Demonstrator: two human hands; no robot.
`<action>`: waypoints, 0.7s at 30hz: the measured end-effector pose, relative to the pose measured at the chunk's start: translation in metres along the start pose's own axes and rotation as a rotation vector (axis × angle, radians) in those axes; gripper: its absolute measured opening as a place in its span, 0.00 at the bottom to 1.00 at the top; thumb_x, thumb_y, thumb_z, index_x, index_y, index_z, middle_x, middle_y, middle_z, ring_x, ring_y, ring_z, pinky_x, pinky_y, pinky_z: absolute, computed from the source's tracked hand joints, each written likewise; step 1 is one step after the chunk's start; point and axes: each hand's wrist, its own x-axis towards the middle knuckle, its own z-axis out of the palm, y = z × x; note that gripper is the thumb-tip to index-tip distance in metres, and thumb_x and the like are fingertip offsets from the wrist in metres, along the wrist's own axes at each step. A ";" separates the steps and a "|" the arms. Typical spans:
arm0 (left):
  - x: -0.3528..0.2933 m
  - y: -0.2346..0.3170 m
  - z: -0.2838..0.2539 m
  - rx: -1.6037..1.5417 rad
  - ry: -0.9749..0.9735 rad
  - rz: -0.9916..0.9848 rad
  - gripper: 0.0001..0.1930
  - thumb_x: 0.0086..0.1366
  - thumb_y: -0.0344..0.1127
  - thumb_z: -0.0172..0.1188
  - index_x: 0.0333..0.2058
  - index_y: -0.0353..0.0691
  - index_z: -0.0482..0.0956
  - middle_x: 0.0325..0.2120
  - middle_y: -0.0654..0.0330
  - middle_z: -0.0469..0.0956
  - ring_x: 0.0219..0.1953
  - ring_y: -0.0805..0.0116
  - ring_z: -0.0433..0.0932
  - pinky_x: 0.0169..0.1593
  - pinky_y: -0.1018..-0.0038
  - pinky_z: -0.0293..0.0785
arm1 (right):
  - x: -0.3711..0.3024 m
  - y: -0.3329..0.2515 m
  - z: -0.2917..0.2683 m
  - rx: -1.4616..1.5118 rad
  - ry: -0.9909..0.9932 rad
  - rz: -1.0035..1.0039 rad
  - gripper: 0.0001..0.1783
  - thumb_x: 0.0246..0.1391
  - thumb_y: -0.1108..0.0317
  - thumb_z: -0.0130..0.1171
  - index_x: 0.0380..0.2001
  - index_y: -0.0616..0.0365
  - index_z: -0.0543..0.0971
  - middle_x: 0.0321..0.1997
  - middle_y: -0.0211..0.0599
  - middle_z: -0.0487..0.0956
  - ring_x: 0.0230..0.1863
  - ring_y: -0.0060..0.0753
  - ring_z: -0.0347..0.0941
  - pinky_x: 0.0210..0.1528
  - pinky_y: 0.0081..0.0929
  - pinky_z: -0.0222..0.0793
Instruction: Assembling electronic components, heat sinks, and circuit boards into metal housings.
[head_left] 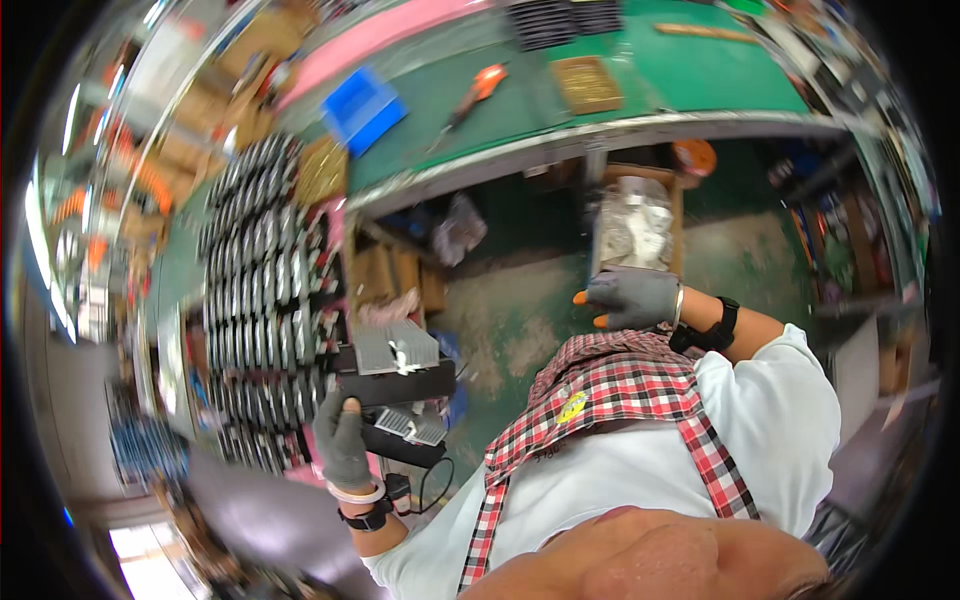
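Observation:
At the lower left, my left hand [343, 440], in a grey glove with bare fingertips, is closed on the edge of a black flat unit [395, 386]. A silver ridged block [395, 350] with a white tie-like piece sits against this unit's far side. Just below is a second black unit [402, 444] with a similar silver block [415, 424]; whether my fingers also touch it is hidden. My right hand [635, 298], gloved in grey with orange fingertips, hovers before my checked apron [620, 375]. Its visible fingers are apart, and nothing shows in them.
Rows of black and silver units [265, 300] fill the left bench. The green workbench [410, 170] ahead carries a blue bin [362, 110], an orange-handled electric screwdriver [475, 92] and a small box of brass-coloured parts [586, 84]. Below its edge stands a carton with plastic-wrapped contents [635, 225].

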 end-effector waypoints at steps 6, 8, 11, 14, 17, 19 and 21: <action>-0.010 0.134 0.195 -0.067 -0.481 0.408 0.09 0.54 0.29 0.47 0.31 0.30 0.72 0.18 0.68 0.67 0.20 0.82 0.59 0.23 0.84 0.54 | -0.185 0.111 -0.046 0.249 0.186 0.305 0.28 0.45 0.56 0.51 0.50 0.55 0.64 0.37 0.44 0.74 0.38 0.43 0.70 0.42 0.31 0.65; -0.020 0.175 0.268 -0.056 -0.603 0.381 0.10 0.54 0.29 0.47 0.32 0.30 0.73 0.19 0.68 0.68 0.21 0.82 0.60 0.24 0.84 0.55 | -0.253 0.147 -0.063 0.164 0.287 0.400 0.27 0.46 0.56 0.49 0.50 0.54 0.64 0.37 0.43 0.74 0.37 0.41 0.71 0.42 0.31 0.65; -0.040 0.247 0.378 -0.114 -0.743 0.451 0.10 0.54 0.31 0.50 0.32 0.31 0.73 0.19 0.70 0.67 0.21 0.82 0.59 0.25 0.83 0.55 | -0.354 0.189 -0.086 0.170 0.460 0.601 0.26 0.46 0.57 0.50 0.49 0.55 0.65 0.35 0.42 0.74 0.35 0.39 0.72 0.39 0.31 0.66; -0.070 0.309 0.471 -0.167 -0.840 0.700 0.10 0.54 0.32 0.52 0.30 0.31 0.72 0.19 0.69 0.66 0.22 0.81 0.59 0.25 0.83 0.55 | -0.437 0.206 -0.099 0.317 0.681 0.719 0.23 0.45 0.59 0.51 0.47 0.54 0.67 0.33 0.41 0.75 0.31 0.38 0.72 0.35 0.29 0.67; -0.100 0.375 0.552 -0.082 -0.999 0.737 0.13 0.55 0.35 0.53 0.34 0.29 0.72 0.24 0.64 0.68 0.26 0.78 0.63 0.29 0.81 0.59 | -0.514 0.218 -0.106 0.325 0.807 0.821 0.21 0.44 0.62 0.52 0.43 0.55 0.69 0.32 0.41 0.75 0.29 0.38 0.72 0.32 0.28 0.67; -0.113 0.410 0.598 -0.056 -1.072 0.741 0.14 0.55 0.36 0.53 0.36 0.29 0.71 0.29 0.60 0.71 0.30 0.75 0.67 0.33 0.80 0.63 | -0.543 0.226 -0.109 0.369 0.969 0.926 0.19 0.43 0.63 0.53 0.41 0.55 0.71 0.31 0.40 0.75 0.29 0.38 0.72 0.31 0.28 0.67; -0.122 0.440 0.640 -0.049 -1.073 0.963 0.15 0.56 0.37 0.52 0.36 0.29 0.72 0.27 0.62 0.71 0.29 0.77 0.66 0.32 0.81 0.62 | -0.563 0.237 -0.116 0.330 1.003 0.949 0.19 0.43 0.64 0.53 0.41 0.54 0.71 0.31 0.40 0.75 0.29 0.38 0.72 0.32 0.28 0.67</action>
